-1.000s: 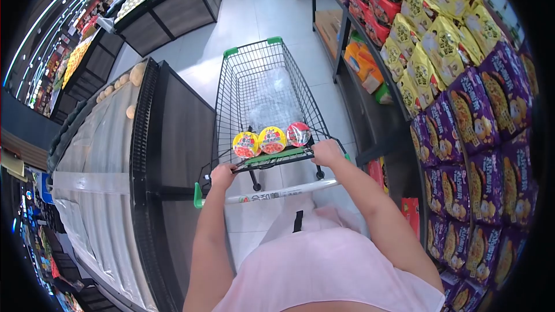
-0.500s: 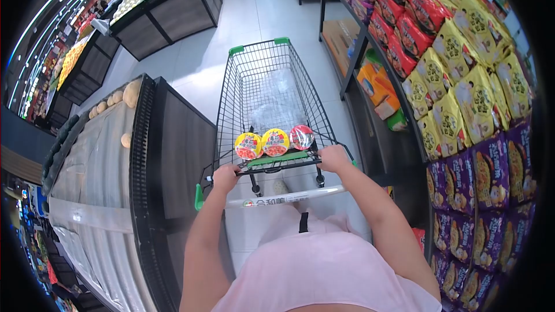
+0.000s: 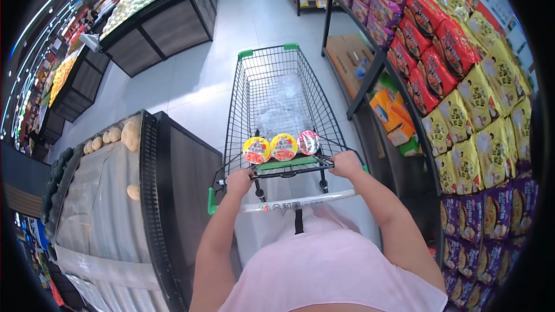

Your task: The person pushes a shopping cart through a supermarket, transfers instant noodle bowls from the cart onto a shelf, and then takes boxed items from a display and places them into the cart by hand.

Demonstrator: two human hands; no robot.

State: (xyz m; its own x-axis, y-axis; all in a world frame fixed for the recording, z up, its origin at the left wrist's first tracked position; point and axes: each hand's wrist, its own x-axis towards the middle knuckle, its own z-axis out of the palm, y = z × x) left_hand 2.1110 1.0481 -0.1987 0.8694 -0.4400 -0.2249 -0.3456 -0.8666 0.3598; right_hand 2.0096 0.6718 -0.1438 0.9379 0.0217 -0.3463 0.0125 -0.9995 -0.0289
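Note:
A wire shopping cart (image 3: 321, 97) with green corner caps stands in front of me. My left hand (image 3: 240, 181) is closed around the left end of the dark bar behind the fold-down seat. The right end of that bar is in my right hand (image 3: 346, 164), fingers wrapped round it. Between my hands, two yellow-lidded instant noodle cups (image 3: 256, 150) and a red-lidded cup (image 3: 309, 143) sit side by side above the green strip (image 3: 286, 163). Farther forward, crumpled clear plastic (image 3: 283, 101) lies in the basket. The white handlebar (image 3: 318, 199) crosses nearer my body, below my wrists.
At right, shelving holds red (image 3: 436, 72), yellow (image 3: 483, 115) and purple noodle packs (image 3: 497, 214). A dark-sided produce stand (image 3: 191, 144) with several round tan items (image 3: 132, 134) is close on the left. Another stand (image 3: 159, 29) bears pale green produce ahead. Tiled floor (image 3: 260, 11) runs between.
The right-hand shelves and left stands have slid lower in view, as the cart and I move forward. The cart sits slightly farther right in view. Both hands keep their hold.

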